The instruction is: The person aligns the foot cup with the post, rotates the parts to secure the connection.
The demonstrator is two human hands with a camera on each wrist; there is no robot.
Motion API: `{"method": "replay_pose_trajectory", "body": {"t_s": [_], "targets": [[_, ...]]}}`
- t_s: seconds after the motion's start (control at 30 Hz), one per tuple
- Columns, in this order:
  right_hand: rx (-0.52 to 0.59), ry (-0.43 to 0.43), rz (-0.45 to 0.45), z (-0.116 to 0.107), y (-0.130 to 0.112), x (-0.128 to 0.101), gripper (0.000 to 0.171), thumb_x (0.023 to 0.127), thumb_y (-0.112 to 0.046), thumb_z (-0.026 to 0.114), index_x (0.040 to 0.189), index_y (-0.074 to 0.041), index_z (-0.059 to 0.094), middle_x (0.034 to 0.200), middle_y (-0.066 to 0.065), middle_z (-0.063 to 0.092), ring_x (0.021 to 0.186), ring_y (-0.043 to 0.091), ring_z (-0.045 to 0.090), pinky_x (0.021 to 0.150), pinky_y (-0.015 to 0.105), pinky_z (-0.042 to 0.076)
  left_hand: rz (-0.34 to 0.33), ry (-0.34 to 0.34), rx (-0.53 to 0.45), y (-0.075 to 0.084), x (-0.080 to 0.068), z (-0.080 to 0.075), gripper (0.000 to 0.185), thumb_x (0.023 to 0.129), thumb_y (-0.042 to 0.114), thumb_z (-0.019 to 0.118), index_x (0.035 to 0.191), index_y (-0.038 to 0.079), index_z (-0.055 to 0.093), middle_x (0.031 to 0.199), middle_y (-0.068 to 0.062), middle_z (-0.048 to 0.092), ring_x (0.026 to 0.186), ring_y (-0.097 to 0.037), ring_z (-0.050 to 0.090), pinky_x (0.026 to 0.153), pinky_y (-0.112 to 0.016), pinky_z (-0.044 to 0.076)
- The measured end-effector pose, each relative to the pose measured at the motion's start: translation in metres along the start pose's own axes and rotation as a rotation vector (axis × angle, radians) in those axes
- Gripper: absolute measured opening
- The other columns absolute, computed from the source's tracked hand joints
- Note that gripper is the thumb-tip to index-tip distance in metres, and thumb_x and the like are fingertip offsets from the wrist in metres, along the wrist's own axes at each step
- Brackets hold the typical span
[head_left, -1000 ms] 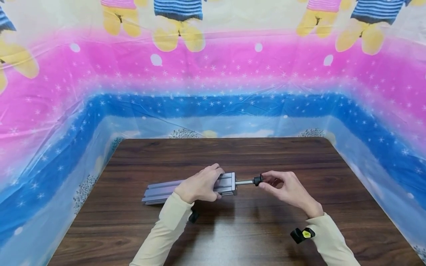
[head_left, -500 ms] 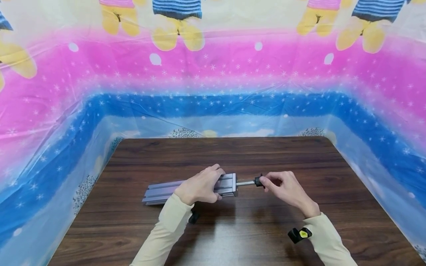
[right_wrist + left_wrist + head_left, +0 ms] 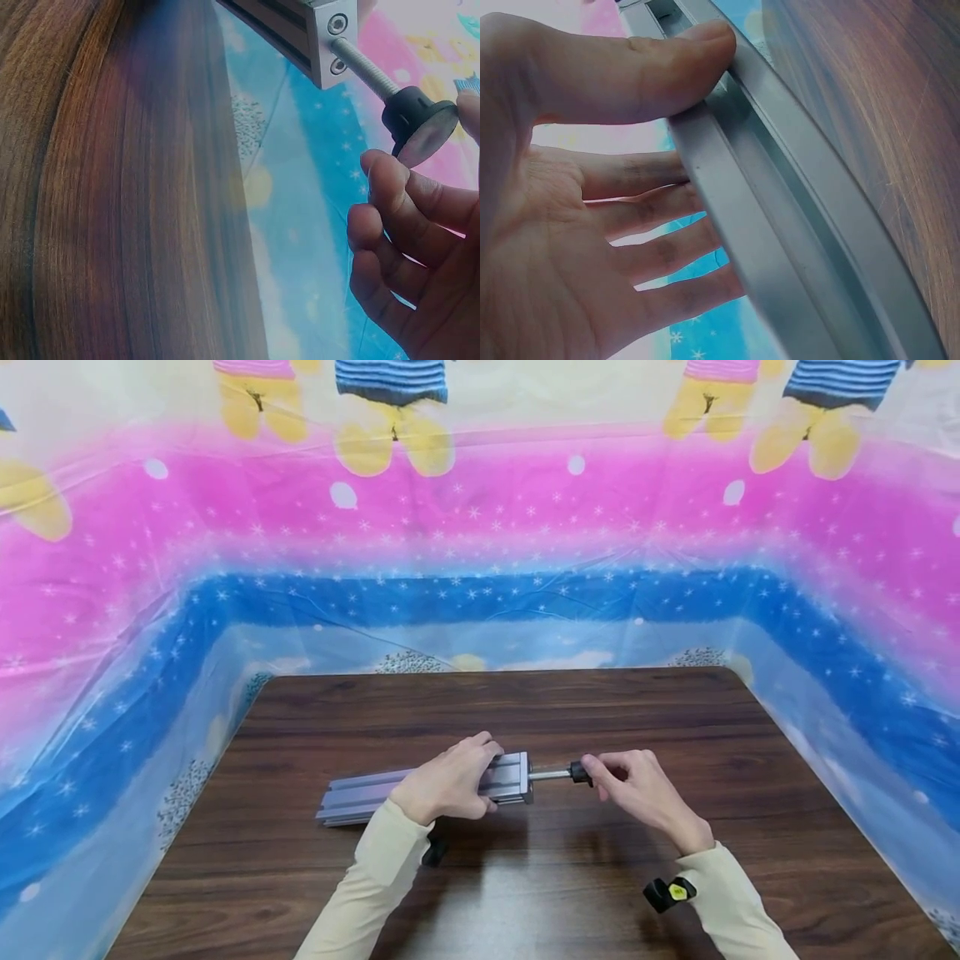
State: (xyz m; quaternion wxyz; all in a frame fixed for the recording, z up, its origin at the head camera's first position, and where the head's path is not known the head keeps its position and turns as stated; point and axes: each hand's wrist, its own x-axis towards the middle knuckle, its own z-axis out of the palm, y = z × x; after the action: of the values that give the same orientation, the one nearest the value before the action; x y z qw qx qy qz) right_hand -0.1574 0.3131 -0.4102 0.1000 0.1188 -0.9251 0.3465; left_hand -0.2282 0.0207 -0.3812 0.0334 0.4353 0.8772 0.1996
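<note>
The black knob, on a threaded rod jutting from the metal profile, seemingly clear of the tabletop, is pinched by the fingers of the right hand, best turned in line while the left hand grips the profile firmly.

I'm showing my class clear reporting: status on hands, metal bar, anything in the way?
Left hand gripping metal bar. Right hand pinching black foot. Screw joins foot to bar's end. No obstruction visible.
</note>
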Motion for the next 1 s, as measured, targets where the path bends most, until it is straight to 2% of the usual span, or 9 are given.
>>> {"method": "replay_pose_trajectory", "body": {"t_s": [0.07, 0.13, 0.17, 0.23, 0.3, 0.4, 0.57, 0.8, 1.0], "targets": [[0.002, -0.013, -0.011, -0.002, 0.000, -0.001, 0.034, 0.104, -0.036, 0.055, 0.074, -0.025, 0.065, 0.061, -0.006, 0.059, 0.051, 0.006, 0.044, 0.054, 0.025, 0.039, 0.000, -0.002, -0.003, 0.000, 0.000, 0.000, 0.058, 0.075, 0.015, 0.085, 0.124, -0.002, 0.061, 0.107, -0.008, 0.057, 0.084, -0.016, 0.050, 0.075, -0.031, 0.047], [0.011, -0.021, -0.037, -0.004, 0.000, -0.003, 0.016, 0.100, -0.035, 0.062, 0.093, -0.024, 0.071, 0.072, -0.008, 0.064, 0.059, 0.004, 0.053, 0.058, 0.025, 0.047, -0.002, -0.004, -0.011, -0.001, 0.000, 0.000, 0.058, 0.075, 0.015, 0.085, 0.125, -0.002, 0.061, 0.107, -0.008, 0.057, 0.083, -0.016, 0.050, 0.075, -0.031, 0.048], [0.013, -0.024, -0.060, -0.005, 0.000, -0.003, 0.014, 0.098, -0.034, 0.066, 0.105, -0.023, 0.071, 0.079, -0.008, 0.067, 0.065, 0.003, 0.058, 0.062, 0.027, 0.051, -0.004, -0.005, -0.016, -0.001, 0.000, 0.000, 0.058, 0.075, 0.015, 0.085, 0.125, -0.002, 0.061, 0.108, -0.008, 0.058, 0.084, -0.016, 0.051, 0.076, -0.032, 0.048], [0.020, -0.024, -0.124, -0.008, 0.001, -0.005, 0.038, 0.092, -0.031, 0.075, 0.128, -0.024, 0.065, 0.099, -0.007, 0.072, 0.080, 0.005, 0.066, 0.071, 0.031, 0.057, -0.010, -0.009, -0.026, 0.000, 0.000, -0.001, 0.059, 0.076, 0.016, 0.085, 0.126, -0.001, 0.060, 0.109, -0.008, 0.058, 0.084, -0.016, 0.051, 0.076, -0.032, 0.048], [0.028, -0.018, -0.185, -0.010, 0.000, -0.005, 0.057, 0.086, -0.027, 0.081, 0.138, -0.023, 0.060, 0.111, -0.006, 0.072, 0.088, 0.007, 0.069, 0.078, 0.032, 0.059, -0.015, -0.012, -0.037, 0.000, 0.000, -0.001, 0.059, 0.076, 0.015, 0.085, 0.127, -0.001, 0.060, 0.110, -0.009, 0.058, 0.085, -0.017, 0.051, 0.077, -0.033, 0.049], [0.020, -0.005, -0.241, -0.012, -0.001, -0.003, 0.058, 0.083, -0.022, 0.084, 0.137, -0.023, 0.062, 0.117, -0.006, 0.072, 0.092, 0.009, 0.070, 0.080, 0.032, 0.059, -0.017, -0.013, -0.046, 0.000, 0.000, -0.002, 0.059, 0.076, 0.015, 0.085, 0.127, -0.002, 0.060, 0.111, -0.009, 0.058, 0.085, -0.017, 0.052, 0.078, -0.034, 0.049], [0.007, 0.011, -0.246, -0.014, -0.002, -0.002, 0.050, 0.083, -0.020, 0.084, 0.130, -0.016, 0.068, 0.104, -0.006, 0.075, 0.086, 0.009, 0.070, 0.076, 0.035, 0.059, -0.011, -0.008, -0.043, -0.001, 0.000, -0.002, 0.059, 0.075, 0.013, 0.086, 0.126, -0.002, 0.060, 0.111, -0.010, 0.058, 0.085, -0.017, 0.051, 0.078, -0.034, 0.049], [-0.001, 0.008, -0.184, -0.015, -0.003, -0.001, 0.037, 0.087, -0.023, 0.081, 0.121, -0.013, 0.073, 0.086, -0.010, 0.073, 0.076, 0.002, 0.067, 0.070, 0.034, 0.059, -0.004, 0.001, -0.044, 0.000, 0.000, -0.004, 0.059, 0.074, 0.013, 0.086, 0.125, -0.003, 0.061, 0.109, -0.010, 0.058, 0.084, -0.017, 0.052, 0.077, -0.034, 0.049], [-0.003, 0.002, -0.117, -0.013, -0.003, -0.001, 0.022, 0.092, -0.027, 0.075, 0.109, -0.014, 0.076, 0.083, -0.009, 0.072, 0.072, 0.002, 0.064, 0.065, 0.026, 0.055, 0.001, -0.002, -0.041, 0.001, 0.001, -0.004, 0.058, 0.073, 0.011, 0.085, 0.124, -0.003, 0.061, 0.111, -0.010, 0.059, 0.085, -0.018, 0.052, 0.078, -0.034, 0.049]]}}
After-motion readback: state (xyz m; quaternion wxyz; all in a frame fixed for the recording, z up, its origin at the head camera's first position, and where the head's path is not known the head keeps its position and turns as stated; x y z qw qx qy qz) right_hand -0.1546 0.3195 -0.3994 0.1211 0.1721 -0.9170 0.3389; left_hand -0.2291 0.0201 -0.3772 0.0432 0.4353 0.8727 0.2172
